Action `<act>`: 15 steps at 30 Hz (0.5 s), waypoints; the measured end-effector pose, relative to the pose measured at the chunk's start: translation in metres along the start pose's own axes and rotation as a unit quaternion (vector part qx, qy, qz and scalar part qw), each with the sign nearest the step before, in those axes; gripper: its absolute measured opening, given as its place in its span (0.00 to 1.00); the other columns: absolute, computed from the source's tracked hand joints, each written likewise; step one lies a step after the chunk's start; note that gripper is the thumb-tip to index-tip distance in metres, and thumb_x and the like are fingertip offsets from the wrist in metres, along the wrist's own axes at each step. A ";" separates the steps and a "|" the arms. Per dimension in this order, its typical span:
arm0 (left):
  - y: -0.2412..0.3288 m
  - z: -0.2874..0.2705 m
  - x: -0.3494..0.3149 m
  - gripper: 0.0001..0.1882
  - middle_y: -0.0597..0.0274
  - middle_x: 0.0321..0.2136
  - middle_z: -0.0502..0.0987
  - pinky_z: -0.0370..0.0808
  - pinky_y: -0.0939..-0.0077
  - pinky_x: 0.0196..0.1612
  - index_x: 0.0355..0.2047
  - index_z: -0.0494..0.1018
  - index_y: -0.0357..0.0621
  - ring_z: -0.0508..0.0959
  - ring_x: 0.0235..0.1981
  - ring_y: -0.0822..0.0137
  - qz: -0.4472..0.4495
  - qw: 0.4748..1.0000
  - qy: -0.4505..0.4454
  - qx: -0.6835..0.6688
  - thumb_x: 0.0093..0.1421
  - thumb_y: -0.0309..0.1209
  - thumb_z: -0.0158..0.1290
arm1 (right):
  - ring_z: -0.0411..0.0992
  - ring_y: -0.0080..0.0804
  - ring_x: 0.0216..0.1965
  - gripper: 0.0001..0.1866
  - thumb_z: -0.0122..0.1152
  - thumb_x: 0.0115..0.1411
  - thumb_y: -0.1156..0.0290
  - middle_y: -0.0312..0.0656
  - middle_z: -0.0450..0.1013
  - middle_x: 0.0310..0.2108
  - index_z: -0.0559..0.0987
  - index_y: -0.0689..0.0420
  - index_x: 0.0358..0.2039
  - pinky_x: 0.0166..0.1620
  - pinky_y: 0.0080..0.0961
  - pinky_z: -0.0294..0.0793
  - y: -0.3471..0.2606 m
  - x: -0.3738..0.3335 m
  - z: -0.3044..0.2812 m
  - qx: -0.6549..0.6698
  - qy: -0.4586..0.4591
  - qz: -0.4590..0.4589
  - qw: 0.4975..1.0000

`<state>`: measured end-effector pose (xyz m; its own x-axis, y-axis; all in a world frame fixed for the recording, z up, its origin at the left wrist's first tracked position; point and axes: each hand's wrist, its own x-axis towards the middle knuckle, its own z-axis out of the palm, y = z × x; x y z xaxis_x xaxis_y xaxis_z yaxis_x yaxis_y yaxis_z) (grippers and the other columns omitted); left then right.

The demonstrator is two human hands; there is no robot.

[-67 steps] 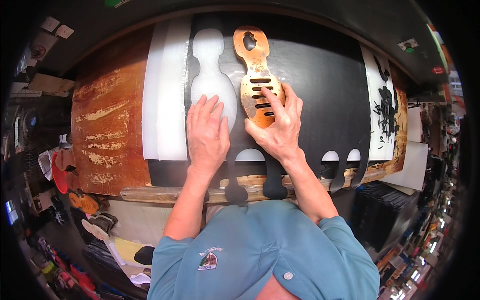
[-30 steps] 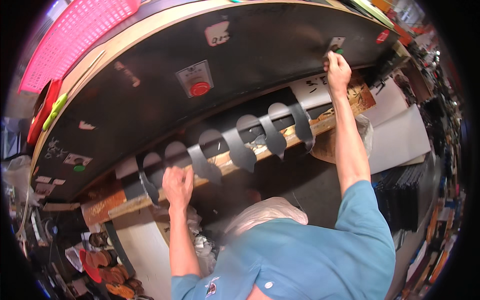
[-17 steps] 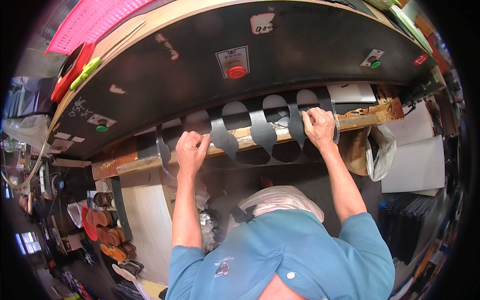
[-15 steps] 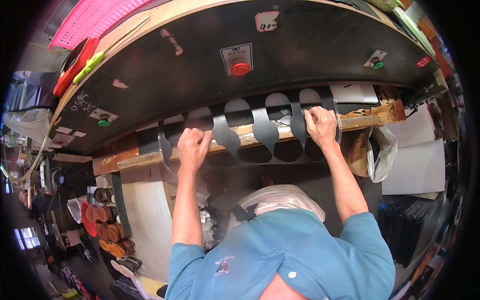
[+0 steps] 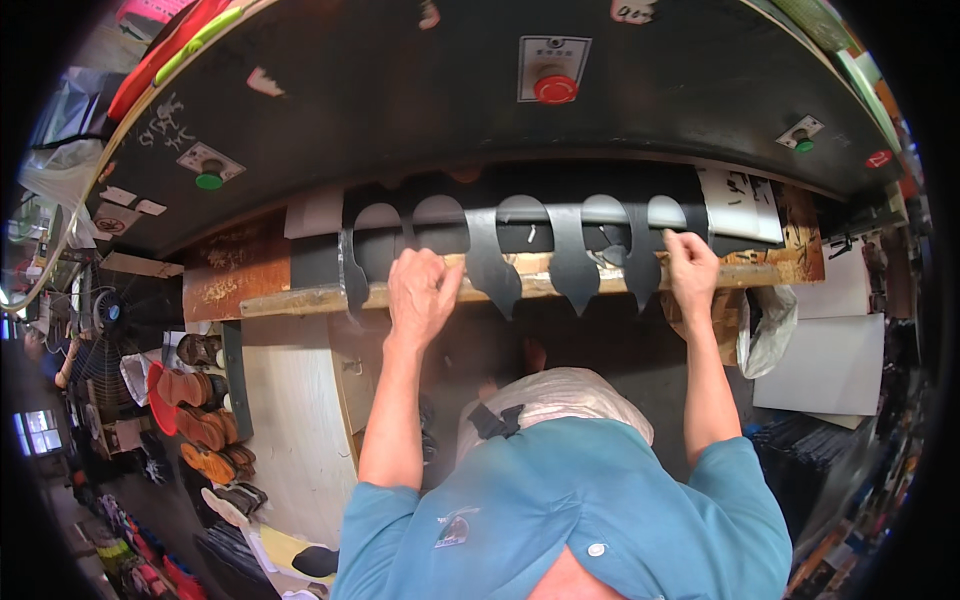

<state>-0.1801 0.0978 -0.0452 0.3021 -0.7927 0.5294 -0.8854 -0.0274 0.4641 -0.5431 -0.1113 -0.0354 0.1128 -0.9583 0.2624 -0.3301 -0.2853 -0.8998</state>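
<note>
A dark flexible sheet [image 5: 580,258] with a row of rounded, sole-shaped cutouts lies across the table's near edge, under the overhanging black machine beam. Its narrow tongues reach over a worn wooden bar [image 5: 300,301]. My left hand [image 5: 420,290] is closed on the sheet toward its left side, knuckles up. Over by the right edge, my right hand [image 5: 692,272] pinches the sheet between thumb and fingers. White material [image 5: 742,205] lies beneath and behind it, showing through the cutouts.
The black beam [image 5: 400,100] carries a red button [image 5: 555,88] and green buttons [image 5: 209,178] at its sides. A plastic bag [image 5: 768,325] hangs at right, above white boards [image 5: 825,365]. Brown soles [image 5: 200,425] are stacked at left, close to a fan [image 5: 108,312].
The whole view has shifted. Both hands and the cutout sheet have moved rightward along the bar, and more white material shows behind the sheet. The hands keep their hold.
</note>
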 end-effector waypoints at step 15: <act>-0.004 -0.058 -0.028 0.14 0.50 0.53 0.83 0.75 0.55 0.60 0.51 0.82 0.38 0.79 0.58 0.47 -0.071 0.994 0.013 -0.086 0.65 0.24 0.60 | 0.63 0.69 0.67 0.50 0.81 0.49 0.54 0.77 0.59 0.69 0.72 0.67 0.68 0.71 0.50 0.66 -0.144 -0.104 0.205 -0.208 -0.223 -0.205 0.930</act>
<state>-0.1642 0.1557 -0.0210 0.4312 -0.7725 0.4661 -0.7598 -0.0323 0.6493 -0.3153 0.0326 -0.0043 0.6567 -0.6919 0.3000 -0.4961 -0.6960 -0.5191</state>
